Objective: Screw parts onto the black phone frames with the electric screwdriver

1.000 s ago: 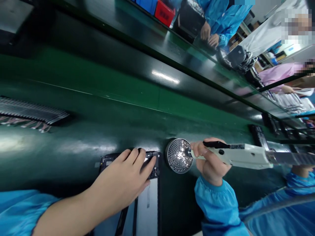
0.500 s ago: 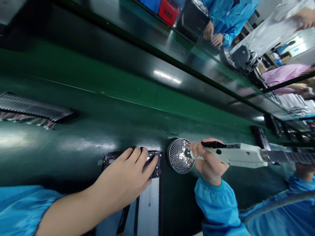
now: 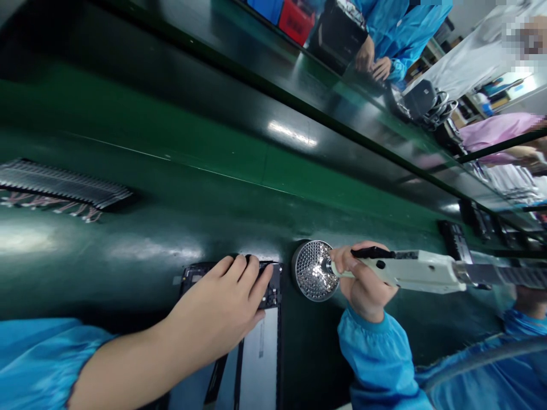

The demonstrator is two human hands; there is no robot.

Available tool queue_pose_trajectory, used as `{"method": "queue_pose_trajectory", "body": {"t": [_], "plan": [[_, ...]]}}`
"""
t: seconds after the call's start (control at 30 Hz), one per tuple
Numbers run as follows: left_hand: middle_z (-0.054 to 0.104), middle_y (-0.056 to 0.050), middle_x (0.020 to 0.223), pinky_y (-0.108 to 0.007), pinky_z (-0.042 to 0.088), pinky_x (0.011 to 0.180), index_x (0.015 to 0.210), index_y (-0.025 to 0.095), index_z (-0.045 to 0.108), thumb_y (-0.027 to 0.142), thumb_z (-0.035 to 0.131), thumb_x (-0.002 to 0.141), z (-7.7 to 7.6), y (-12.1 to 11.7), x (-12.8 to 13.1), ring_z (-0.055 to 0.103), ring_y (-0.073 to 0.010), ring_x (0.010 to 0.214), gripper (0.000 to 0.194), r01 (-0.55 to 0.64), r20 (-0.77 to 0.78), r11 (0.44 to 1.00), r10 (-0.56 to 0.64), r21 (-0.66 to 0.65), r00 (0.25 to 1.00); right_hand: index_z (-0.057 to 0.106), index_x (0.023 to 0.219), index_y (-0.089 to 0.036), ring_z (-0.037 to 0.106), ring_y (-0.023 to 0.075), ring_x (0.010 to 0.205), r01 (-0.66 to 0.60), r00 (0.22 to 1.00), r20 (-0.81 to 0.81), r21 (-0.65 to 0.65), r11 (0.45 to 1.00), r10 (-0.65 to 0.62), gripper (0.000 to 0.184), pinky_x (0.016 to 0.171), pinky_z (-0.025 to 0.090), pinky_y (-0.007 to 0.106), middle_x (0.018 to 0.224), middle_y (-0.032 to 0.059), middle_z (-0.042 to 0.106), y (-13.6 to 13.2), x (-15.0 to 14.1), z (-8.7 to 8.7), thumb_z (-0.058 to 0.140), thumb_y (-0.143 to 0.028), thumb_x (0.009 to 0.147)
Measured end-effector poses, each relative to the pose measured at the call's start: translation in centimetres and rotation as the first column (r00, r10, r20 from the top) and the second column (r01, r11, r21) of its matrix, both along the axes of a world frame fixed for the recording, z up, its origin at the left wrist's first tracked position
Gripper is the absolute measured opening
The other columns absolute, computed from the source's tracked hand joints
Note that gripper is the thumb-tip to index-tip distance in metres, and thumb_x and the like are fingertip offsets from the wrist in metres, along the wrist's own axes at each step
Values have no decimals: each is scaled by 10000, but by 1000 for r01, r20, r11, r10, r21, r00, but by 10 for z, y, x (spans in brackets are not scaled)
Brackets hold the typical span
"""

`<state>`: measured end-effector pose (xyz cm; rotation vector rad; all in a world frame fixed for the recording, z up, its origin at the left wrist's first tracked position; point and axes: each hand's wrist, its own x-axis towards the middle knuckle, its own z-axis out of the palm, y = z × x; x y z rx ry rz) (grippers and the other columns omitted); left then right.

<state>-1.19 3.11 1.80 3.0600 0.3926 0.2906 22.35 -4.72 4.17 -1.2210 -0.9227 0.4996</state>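
Observation:
My left hand (image 3: pixel 222 304) lies across the top end of an opened tablet (image 3: pixel 258 364), its bent fingers pressed on the dark frame and board area. Pale battery panels and a black strip show below the hand; the part under the palm is hidden. In my right hand (image 3: pixel 365 285) is an electric screwdriver (image 3: pixel 421 270), white with a black lever, held nearly level. Its tip reaches into a round metal dish (image 3: pixel 301 279) with a perforated plate and many small shiny screws, just right of the tablet. Whether a screw sits on the tip I cannot tell.
A row of thin flat parts with wires (image 3: pixel 64 185) lies at the left on the green bench (image 3: pixel 205 210). Beyond runs a dark conveyor (image 3: pixel 239 85). Red (image 3: pixel 296 21) and blue bins and co-workers are across it. A co-worker's blue sleeve (image 3: pixel 491 370) is at the right.
The view has shifted very slightly. My left hand's fingers have moved a little on the tablet; the screwdriver tip stays in the dish.

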Motion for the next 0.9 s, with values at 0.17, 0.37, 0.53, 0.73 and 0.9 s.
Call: {"method": "queue_pose_trajectory", "body": {"t": [0.17, 0.37, 0.53, 0.73, 0.9], "plan": [[664, -239, 1220, -528, 534, 799, 1429, 139, 563, 494, 584, 929, 3, -5, -1, 637, -402, 1013, 614, -92, -92, 996, 92, 8, 992, 691, 1004, -212, 498, 134, 491, -12, 998, 56, 7, 1000, 12, 256, 574, 466, 322, 552, -41, 529, -3, 0, 13, 603, -115, 784], [657, -216, 1185, -524, 500, 835, 1511, 174, 451, 540, 467, 985, 7, -8, 0, 614, -379, 1029, 641, -127, -186, 991, 117, -44, 976, 678, 1044, -180, 515, 150, 500, -45, 995, 95, 57, 997, 39, 334, 581, 468, 355, 570, -24, 525, -11, -34, 59, 557, -81, 749], [631, -199, 1235, -506, 483, 845, 1524, 178, 422, 548, 422, 1003, 12, -4, 2, 595, -372, 1073, 639, -125, -233, 980, 86, -158, 969, 677, 1069, -226, 553, 151, 556, -208, 975, 64, -87, 974, 214, 306, 635, 510, 402, 645, -21, 583, -6, -80, 59, 594, -70, 819], [595, -202, 1295, -543, 464, 901, 1550, 153, 354, 555, 387, 1011, 14, -2, 6, 551, -394, 1148, 674, -129, -302, 963, 53, -237, 952, 681, 1078, -248, 557, 156, 585, -255, 963, 47, -150, 955, 265, 277, 633, 496, 384, 656, -22, 580, -4, -92, 42, 604, -102, 856], [592, -200, 1302, -559, 444, 935, 1550, 152, 351, 562, 386, 1010, 10, -5, 7, 529, -395, 1179, 679, -138, -286, 956, 60, -260, 956, 677, 1087, -236, 547, 149, 573, -280, 953, 80, -133, 951, 292, 275, 620, 480, 367, 646, -26, 573, -2, -90, 39, 582, -110, 862]]}}
